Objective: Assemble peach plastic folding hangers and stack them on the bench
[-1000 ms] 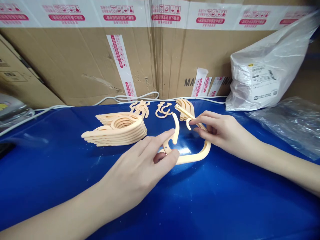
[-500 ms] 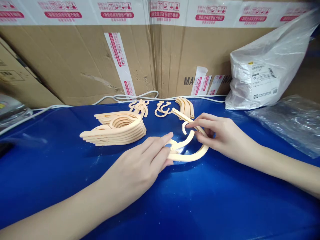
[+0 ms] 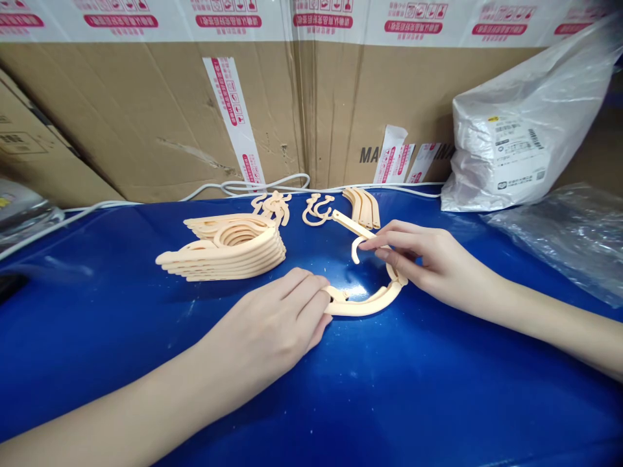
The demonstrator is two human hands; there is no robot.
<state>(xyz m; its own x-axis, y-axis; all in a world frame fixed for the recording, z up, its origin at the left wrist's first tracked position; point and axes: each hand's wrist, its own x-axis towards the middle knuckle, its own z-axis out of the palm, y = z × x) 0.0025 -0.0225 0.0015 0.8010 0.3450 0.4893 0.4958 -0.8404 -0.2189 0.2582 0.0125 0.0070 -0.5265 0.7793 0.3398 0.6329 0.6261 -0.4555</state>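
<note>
A cream plastic folding hanger (image 3: 367, 306) is held between both hands above the blue surface. My left hand (image 3: 277, 318) is closed round the end of its curved near arm, hiding that tip. My right hand (image 3: 423, 256) pinches the hanger near its joint, where a small hook (image 3: 356, 250) curls out by the fingertips. From beneath the right fingers a straight arm (image 3: 353, 225) sticks out to the back left. A short inner piece lies along the near arm. Left of the hands sits a stack of folded cream hangers (image 3: 228, 253).
Behind lie loose small cream parts (image 3: 273, 206), some hooks (image 3: 317, 209) and a pile of curved arms (image 3: 363, 206). A white cable (image 3: 263, 185) runs along the cardboard box (image 3: 160, 117). A white plastic parcel (image 3: 506, 143) and clear plastic bag (image 3: 569, 233) lie right.
The short inner piece has swung down against the curved near arm. My left fingers, stretched out before, have curled round the arm's end. The right hand has hardly moved.
</note>
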